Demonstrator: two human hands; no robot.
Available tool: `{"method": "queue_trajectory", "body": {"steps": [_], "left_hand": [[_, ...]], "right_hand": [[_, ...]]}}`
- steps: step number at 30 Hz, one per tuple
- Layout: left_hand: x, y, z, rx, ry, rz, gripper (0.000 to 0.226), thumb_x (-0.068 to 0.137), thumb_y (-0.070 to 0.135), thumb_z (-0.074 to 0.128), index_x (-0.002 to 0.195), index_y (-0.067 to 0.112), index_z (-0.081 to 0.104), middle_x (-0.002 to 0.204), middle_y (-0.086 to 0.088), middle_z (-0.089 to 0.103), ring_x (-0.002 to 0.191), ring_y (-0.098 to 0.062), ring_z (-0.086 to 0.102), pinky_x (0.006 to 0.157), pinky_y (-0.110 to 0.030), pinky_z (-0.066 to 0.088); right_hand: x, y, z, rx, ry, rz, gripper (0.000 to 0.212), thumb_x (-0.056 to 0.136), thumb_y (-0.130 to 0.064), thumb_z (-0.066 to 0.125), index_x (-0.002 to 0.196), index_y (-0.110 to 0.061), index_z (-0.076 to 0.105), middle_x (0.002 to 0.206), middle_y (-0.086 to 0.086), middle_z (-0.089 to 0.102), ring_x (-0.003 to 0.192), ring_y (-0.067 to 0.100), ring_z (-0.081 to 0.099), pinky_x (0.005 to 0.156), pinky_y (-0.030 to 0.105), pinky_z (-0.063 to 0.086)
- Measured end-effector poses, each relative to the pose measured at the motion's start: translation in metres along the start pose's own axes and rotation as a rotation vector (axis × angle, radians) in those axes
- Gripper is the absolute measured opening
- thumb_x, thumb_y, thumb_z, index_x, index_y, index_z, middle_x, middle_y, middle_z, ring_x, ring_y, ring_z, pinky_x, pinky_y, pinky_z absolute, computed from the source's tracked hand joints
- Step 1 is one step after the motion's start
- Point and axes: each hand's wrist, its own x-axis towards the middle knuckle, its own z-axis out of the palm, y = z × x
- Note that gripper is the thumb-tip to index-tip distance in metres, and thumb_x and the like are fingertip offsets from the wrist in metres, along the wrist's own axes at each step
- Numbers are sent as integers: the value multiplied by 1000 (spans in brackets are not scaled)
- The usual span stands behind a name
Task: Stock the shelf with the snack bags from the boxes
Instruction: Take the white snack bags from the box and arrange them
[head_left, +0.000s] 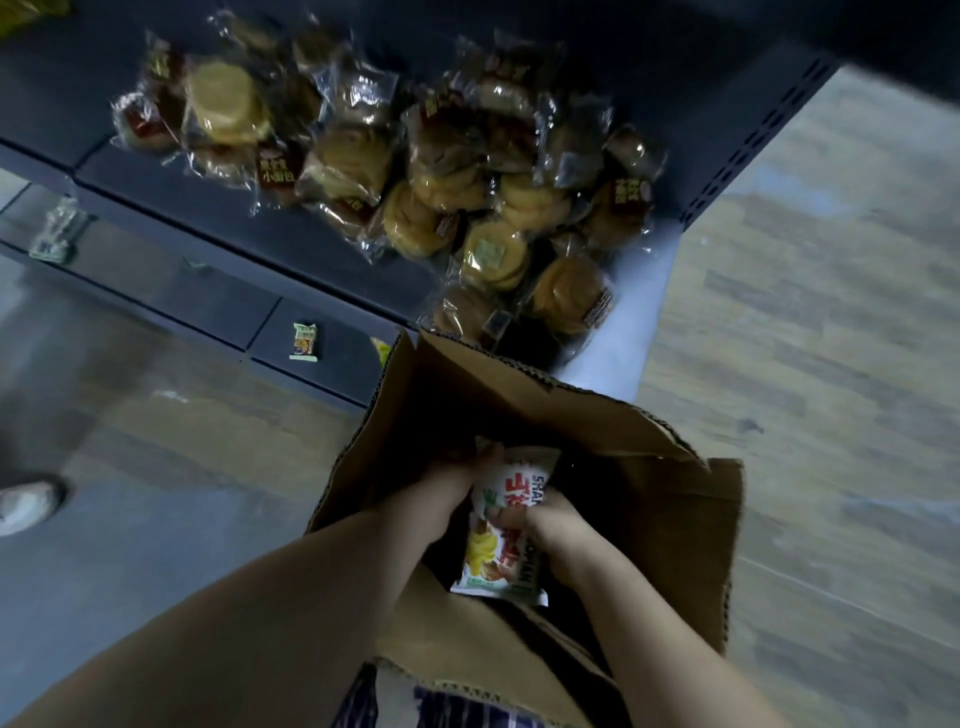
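An open brown cardboard box stands on the floor in front of the dark shelf. Both my hands are inside it. My left hand grips the top of a white snack bag printed with red characters and yellow fruit. My right hand grips the same bag at its right side. On the shelf above lies a heap of clear-wrapped round pastries.
One small snack packet lies alone on the lower shelf board, and a clear wrapper lies further left. A white shoe shows at the left edge. Wood-pattern floor spreads to the right.
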Motion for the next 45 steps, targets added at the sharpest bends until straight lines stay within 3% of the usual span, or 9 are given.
{"method": "queue_trajectory", "body": {"steps": [3,6,14,20,24,27,33,39,45], "left_hand": [[-32,16,-5,4,-106,0,44,87,26,65,128,12,52,119,-10,62,105,-24,59,87,-35,49],[-56,33,-14,25,-155,41,37,88,25,63,124,17,57,118,-9,65,110,-23,59,94,-39,49],[-134,88,-30,-7,-259,265,16,92,21,58,102,10,63,100,-10,70,97,-25,65,85,-42,53],[-181,121,-39,73,-285,388,13,93,6,51,99,8,62,99,-13,64,95,-27,61,74,-34,53],[-211,148,-39,343,-312,516,10,88,3,59,90,11,64,90,-7,63,82,-15,61,72,-24,53],[-241,179,-43,880,-365,676,9,88,17,63,94,14,69,86,5,66,79,-4,61,63,-7,48],[-282,225,-37,1435,-355,1008,3,86,21,64,86,19,66,88,6,64,84,-13,61,74,-28,49],[-316,265,-39,1303,-163,1603,11,86,14,59,75,16,59,79,10,50,76,-12,53,68,-35,46],[-363,326,-30,1181,-256,1721,7,89,13,59,82,14,63,86,6,55,82,-13,54,77,-35,47]], "right_hand": [[-31,-13,1,-66,-53,-171,55,60,-20,82,111,-10,63,99,8,74,91,25,71,83,38,57],[-65,-27,-1,-41,-116,-264,43,72,-15,80,110,-8,63,102,10,73,94,24,70,78,30,54],[-143,-57,1,-27,-187,-263,43,79,-20,78,117,-13,59,115,9,70,108,26,66,99,41,50],[-192,-74,12,-65,-119,-408,32,82,-17,74,112,-16,63,107,1,72,98,12,69,80,19,54],[-214,-80,24,-86,-51,-483,36,81,-20,75,115,-21,63,111,-2,72,101,12,68,92,30,53],[-226,-88,29,-150,-49,-508,34,81,-18,75,113,-21,63,109,-2,71,102,12,67,90,29,55],[-255,-114,45,-150,-49,-583,36,81,-16,74,116,-14,62,109,2,71,102,12,67,88,25,53],[-296,-158,63,-33,164,-696,22,82,-18,72,102,-22,63,94,-8,72,87,-3,67,73,14,54],[-328,-196,66,125,377,-927,39,84,-12,71,115,-27,54,99,-13,71,89,-4,67,70,13,52]]}}
